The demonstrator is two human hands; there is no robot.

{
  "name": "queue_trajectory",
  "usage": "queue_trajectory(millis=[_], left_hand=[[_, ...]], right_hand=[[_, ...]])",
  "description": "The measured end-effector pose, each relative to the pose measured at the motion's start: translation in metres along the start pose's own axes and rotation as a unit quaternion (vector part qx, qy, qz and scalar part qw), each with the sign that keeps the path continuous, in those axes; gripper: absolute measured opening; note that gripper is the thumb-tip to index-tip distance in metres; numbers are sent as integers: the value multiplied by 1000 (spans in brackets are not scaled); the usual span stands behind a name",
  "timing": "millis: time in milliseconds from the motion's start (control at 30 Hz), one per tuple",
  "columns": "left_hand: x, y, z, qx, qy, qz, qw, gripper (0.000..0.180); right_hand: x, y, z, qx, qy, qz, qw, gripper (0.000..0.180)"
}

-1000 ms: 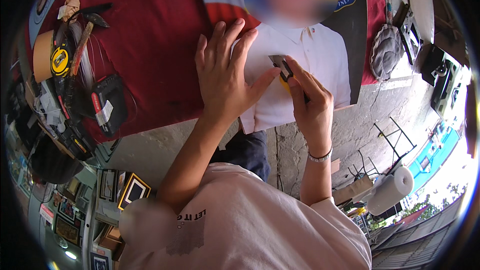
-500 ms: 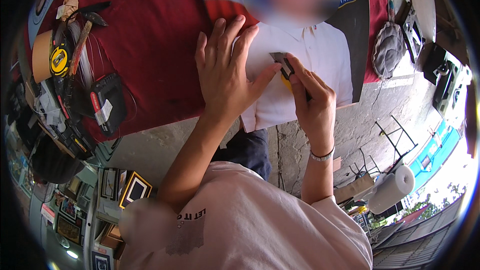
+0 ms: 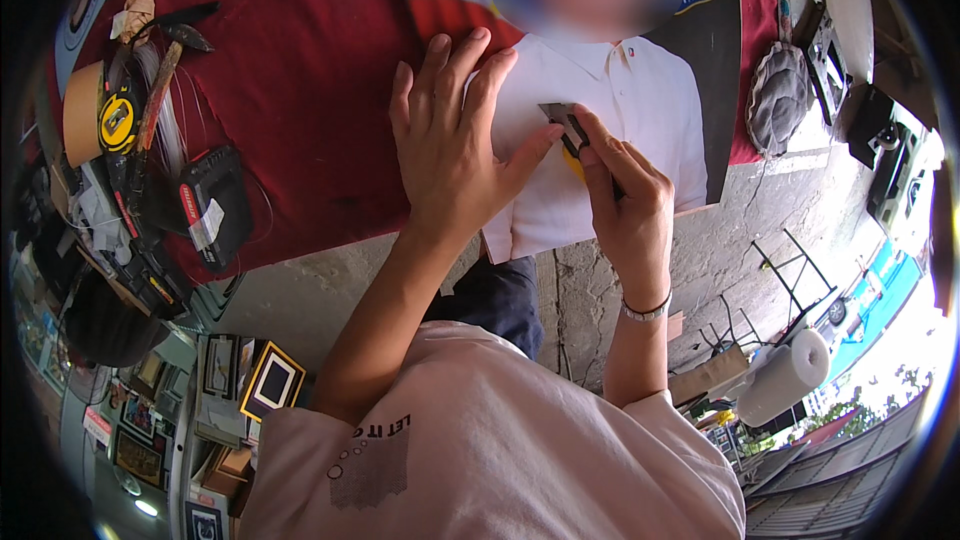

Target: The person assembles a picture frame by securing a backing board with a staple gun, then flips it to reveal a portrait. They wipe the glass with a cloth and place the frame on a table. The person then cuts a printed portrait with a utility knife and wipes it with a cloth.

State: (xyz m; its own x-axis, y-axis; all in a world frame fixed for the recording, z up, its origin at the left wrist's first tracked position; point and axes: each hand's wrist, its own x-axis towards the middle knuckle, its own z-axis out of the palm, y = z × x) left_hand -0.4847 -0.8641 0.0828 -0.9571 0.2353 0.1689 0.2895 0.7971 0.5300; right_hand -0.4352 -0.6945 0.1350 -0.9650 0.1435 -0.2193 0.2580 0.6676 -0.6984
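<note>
A large printed portrait (image 3: 660,130) of a person in a white collared shirt lies on a table under a dark red cloth (image 3: 310,100), its lower edge reaching over the table's near side. Across its left part rests my left hand (image 3: 450,130), palm down with the fingers spread, the thumb stretched toward the blade. My right hand (image 3: 630,180) grips a utility knife (image 3: 572,130) with a dark and yellow body. Its short blade points left, close above or on the white shirt; whether it touches the print I cannot tell.
At the left lie a roll of brown tape (image 3: 84,115), a yellow and black tape measure (image 3: 118,122), pliers-like tools and a black box (image 3: 215,208). A grey round pad (image 3: 778,100) and a black metal tool (image 3: 826,65) sit at the right edge. Below right stands a white roll (image 3: 785,380).
Both hands and the knife hold almost the same place. The portrait appears shifted very slightly; nothing was taken up or let go.
</note>
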Motion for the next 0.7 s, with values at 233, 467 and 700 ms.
queue_trajectory(millis=[233, 467, 700], left_hand=[[-1, -2, 2, 4, 2, 7, 1000, 72], [0, -2, 1, 3, 1, 7, 1000, 72], [0, -2, 2, 6, -1, 5, 1000, 73]], right_hand=[[0, -2, 0, 3, -3, 10, 1000, 36], [1, -1, 0, 14, 1, 6, 1000, 36], [1, -2, -1, 16, 0, 2, 1000, 37]])
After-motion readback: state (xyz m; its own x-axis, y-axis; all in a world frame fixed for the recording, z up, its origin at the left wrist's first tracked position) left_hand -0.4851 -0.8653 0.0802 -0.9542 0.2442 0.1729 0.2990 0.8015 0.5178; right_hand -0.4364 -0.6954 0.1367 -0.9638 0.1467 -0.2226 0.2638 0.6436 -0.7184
